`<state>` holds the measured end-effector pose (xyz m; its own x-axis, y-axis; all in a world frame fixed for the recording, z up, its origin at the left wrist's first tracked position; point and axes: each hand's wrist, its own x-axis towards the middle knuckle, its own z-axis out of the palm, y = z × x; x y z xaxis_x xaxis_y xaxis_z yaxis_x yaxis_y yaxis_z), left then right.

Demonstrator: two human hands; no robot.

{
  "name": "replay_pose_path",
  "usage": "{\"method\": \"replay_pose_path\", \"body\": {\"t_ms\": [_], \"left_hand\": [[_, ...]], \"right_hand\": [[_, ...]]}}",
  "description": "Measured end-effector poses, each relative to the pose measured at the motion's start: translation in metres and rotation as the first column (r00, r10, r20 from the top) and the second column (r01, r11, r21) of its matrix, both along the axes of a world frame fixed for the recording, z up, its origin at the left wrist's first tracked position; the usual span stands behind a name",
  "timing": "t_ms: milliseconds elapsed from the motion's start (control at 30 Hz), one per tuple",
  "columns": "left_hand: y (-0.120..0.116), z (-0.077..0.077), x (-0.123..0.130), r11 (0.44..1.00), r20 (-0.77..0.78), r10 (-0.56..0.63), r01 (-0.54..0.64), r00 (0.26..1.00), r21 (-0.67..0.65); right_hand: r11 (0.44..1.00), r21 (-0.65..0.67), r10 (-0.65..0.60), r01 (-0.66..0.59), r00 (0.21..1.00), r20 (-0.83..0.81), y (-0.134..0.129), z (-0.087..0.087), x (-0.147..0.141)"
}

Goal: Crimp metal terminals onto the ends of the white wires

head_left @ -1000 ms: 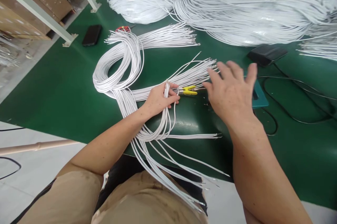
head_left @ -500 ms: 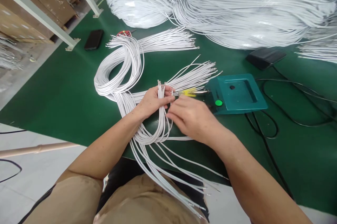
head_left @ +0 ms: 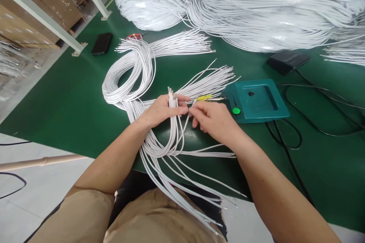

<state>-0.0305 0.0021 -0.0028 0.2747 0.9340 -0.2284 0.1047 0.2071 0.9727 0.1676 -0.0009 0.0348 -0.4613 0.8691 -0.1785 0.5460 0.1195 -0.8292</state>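
Observation:
My left hand (head_left: 160,111) is closed around a bunch of white wires (head_left: 172,125), their metal-tipped ends standing up above the fingers and the rest looping down toward the table's front edge. Close beside it, my right hand (head_left: 215,121) pinches one white wire (head_left: 186,124) near its end, between thumb and forefinger. Just beyond the right fingertips lies a yellow piece with a thin metal shaft (head_left: 204,97), reaching to a teal device (head_left: 282,113) with a green button (head_left: 236,111). More wires fan out (head_left: 211,83) behind my hands.
A coiled wire bundle (head_left: 110,83) lies left, with a red-handled tool (head_left: 134,37) and black phone (head_left: 102,43) beyond. A huge heap of white wires (head_left: 256,11) fills the back. A black box (head_left: 288,62) and cables occupy the right. Metal posts (head_left: 42,15) rise at the left.
My right hand has come up and turned, and the wire end it pinches now shows between the hands. The left hand has shifted slightly left with its bunch.

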Motion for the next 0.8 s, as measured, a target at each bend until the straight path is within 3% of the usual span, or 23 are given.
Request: {"method": "replay_pose_path", "body": {"t_ms": [67,167,267,367,500,600,700,800], "left_hand": [[-0.002,-0.001,0.005,1.0,0.051,0.008,-0.008,0.999,-0.015],[-0.004,-0.002,0.013,0.998,0.078,0.051,-0.048,0.996,-0.042],[-0.005,-0.003,0.017,0.995,0.058,0.09,-0.087,0.994,-0.047],[-0.005,-0.001,0.018,0.994,0.038,0.103,-0.101,0.994,-0.045],[-0.005,0.003,0.019,0.993,-0.005,0.101,-0.101,0.995,-0.056],[-0.006,0.005,0.018,0.998,0.016,0.034,-0.033,0.999,-0.06],[-0.007,0.004,0.015,0.991,0.123,-0.08,0.092,0.989,-0.098],[-0.008,0.002,0.013,0.981,0.224,-0.129,0.158,0.966,-0.117]], "right_hand": [[0.989,-0.021,-0.145,0.144,0.984,-0.099,0.005,-0.004,0.001],[0.98,-0.093,-0.184,0.175,0.978,-0.097,0.007,-0.008,0.002],[0.995,0.099,-0.001,-0.009,0.995,0.103,0.005,-0.007,0.006],[0.934,0.194,0.218,-0.301,0.908,0.359,0.001,-0.002,0.012],[0.899,0.176,0.232,-0.4,0.778,0.584,0.0,0.003,0.013],[0.815,0.397,0.193,-0.422,0.844,0.501,0.003,0.001,0.012],[0.726,0.614,0.127,-0.31,0.938,0.323,0.007,-0.005,0.012],[0.762,0.624,0.107,-0.173,0.984,0.142,0.009,-0.009,0.013]]}}
